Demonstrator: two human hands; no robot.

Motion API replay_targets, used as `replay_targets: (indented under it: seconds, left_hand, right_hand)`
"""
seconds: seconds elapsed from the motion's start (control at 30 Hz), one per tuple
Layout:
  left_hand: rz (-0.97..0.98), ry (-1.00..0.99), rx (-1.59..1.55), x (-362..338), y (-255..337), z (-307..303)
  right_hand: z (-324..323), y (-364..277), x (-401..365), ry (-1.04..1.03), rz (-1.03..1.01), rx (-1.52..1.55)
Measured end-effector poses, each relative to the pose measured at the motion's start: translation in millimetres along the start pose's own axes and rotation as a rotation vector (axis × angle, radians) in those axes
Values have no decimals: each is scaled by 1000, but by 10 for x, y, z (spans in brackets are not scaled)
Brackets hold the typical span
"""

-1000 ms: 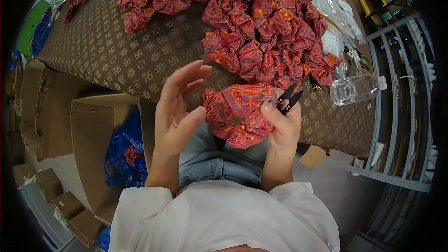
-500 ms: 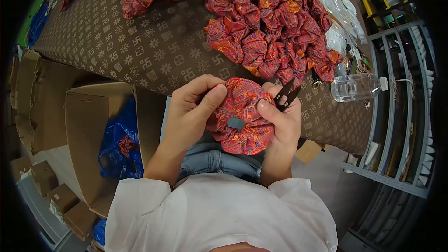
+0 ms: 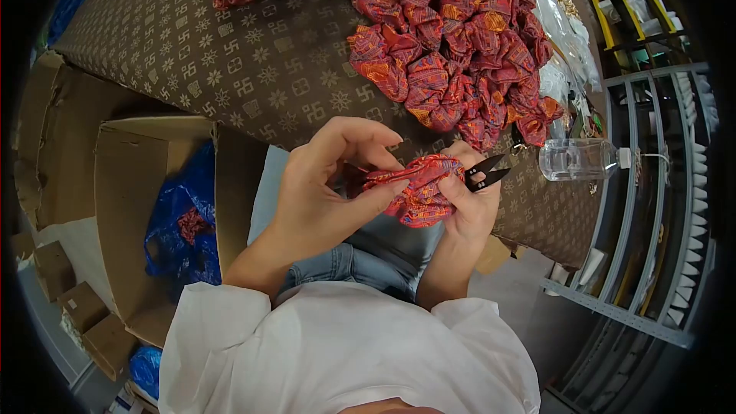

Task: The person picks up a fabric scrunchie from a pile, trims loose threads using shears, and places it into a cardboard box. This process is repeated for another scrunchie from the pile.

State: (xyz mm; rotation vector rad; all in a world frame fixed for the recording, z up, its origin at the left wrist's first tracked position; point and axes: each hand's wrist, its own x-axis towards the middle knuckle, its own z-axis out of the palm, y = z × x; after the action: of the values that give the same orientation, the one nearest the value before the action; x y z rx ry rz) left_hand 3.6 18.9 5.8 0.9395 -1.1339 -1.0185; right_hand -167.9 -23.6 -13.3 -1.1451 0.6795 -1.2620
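Scrunchie (image 3: 414, 188) gripped by left hand (image 3: 326, 188) and right hand (image 3: 469, 211) fingers, thread snips (image 3: 484, 174) alongside; pile (image 3: 452, 54) on bench (image 3: 230, 54) probably awaits.

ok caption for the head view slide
Left hand and right hand pinch a red scrunchie; right also holds black snips.

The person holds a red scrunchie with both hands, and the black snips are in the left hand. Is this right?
Not quite. The left hand and the right hand both hold the red scrunchie, but the black snips are in the right hand, not the left. The head view shows it.
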Motion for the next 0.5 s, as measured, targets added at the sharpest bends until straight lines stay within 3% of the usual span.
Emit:
replay_targets:
  seconds: [0.17, 0.23, 0.3, 0.37, 0.5]
  left_hand:
    - [-49, -11, -16, 9, 29, -15]
    - [-4, -27, -15, 23, 38, -18]
    - [-11, -32, -3, 14, 38, -27]
    - [-18, -41, 5, 9, 40, -13]
    - [-67, -94, 0, 1, 112, 20]
  right_hand:
    - [-33, 18, -4, -27, 7, -38]
    - [-39, 8, 18, 30, -123, -164]
    - [-55, -36, 43, 216, -204, -145]
    - [-68, -119, 69, 162, -242, -109]
    - [87, -217, 84, -167, -281, -475]
